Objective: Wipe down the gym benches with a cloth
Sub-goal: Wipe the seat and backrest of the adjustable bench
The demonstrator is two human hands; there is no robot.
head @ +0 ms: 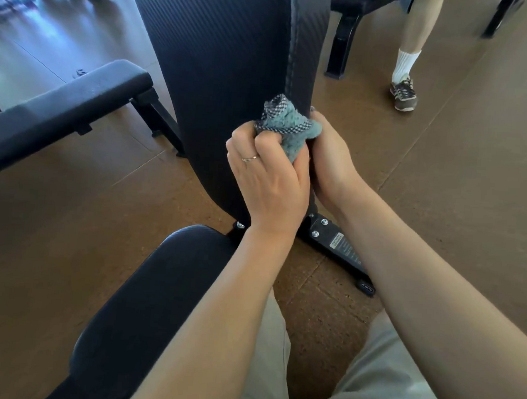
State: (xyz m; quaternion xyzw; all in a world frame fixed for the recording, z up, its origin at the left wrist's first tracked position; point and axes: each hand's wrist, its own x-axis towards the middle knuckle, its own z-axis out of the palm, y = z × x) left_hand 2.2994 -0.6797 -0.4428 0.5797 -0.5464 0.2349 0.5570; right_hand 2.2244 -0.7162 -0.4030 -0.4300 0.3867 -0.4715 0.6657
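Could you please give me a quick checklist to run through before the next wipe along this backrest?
1. Cloth in hand: ok, the left hand grips it bunched.
2. Cloth against the backrest: ok, it sits at the pad's right edge.
3. Right hand placed: ok, it is at that edge, touching the cloth; whether it also grips the cloth, cannot tell.
4. Upper pad free to wipe: ok, nothing lies on it.
5. Bystander's leg away from the bench: ok, it stands apart, to the right.
6. Pad already clean: cannot tell.
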